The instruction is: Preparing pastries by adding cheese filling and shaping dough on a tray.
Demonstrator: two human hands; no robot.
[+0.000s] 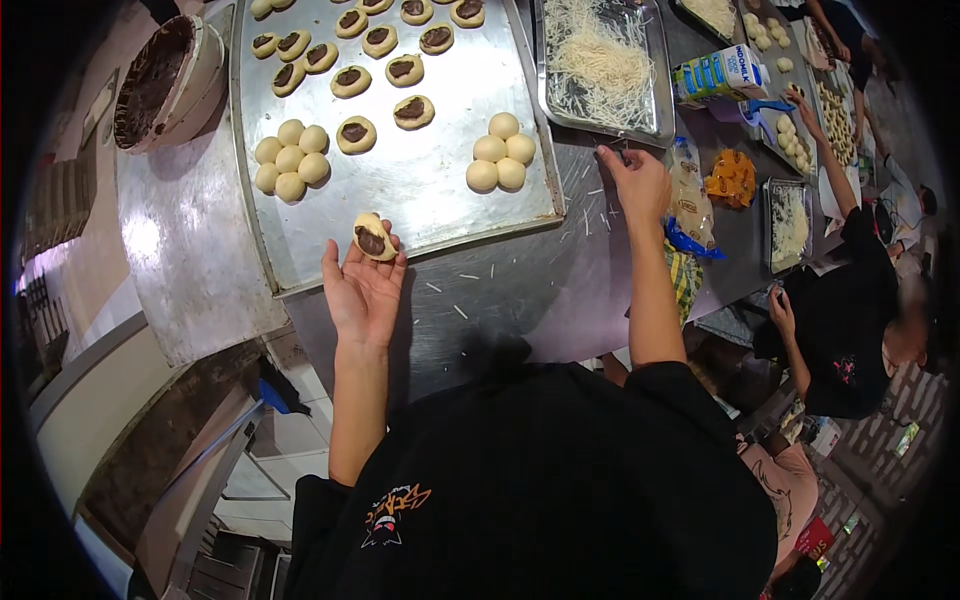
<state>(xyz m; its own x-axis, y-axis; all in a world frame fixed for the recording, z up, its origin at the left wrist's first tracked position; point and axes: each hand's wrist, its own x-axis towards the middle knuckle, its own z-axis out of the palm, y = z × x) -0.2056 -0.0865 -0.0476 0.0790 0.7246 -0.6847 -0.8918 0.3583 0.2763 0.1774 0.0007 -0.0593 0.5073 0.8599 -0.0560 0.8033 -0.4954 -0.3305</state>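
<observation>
My left hand (365,300) is palm up at the near edge of a metal baking tray (420,185). On its fingers rests a flattened dough round (373,237) with dark brown filling on top. My right hand (642,185) is at the near rim of a metal tray (665,125) of pale shredded cheese (605,60). Its thumb and fingers are drawn in, and what they hold, if anything, is too small to make out. Several filled dough rounds (356,134) lie on the baking tray. Smooth dough balls sit there in a left cluster (290,160) and a right cluster (502,152).
A bucket (165,85) smeared with brown filling stands at far left. Right of the cheese tray are a carton (720,75), a clear bag (690,195), an orange packet (731,178) and a smaller cheese tray (788,225). A co-worker (850,310) reaches across dough at right.
</observation>
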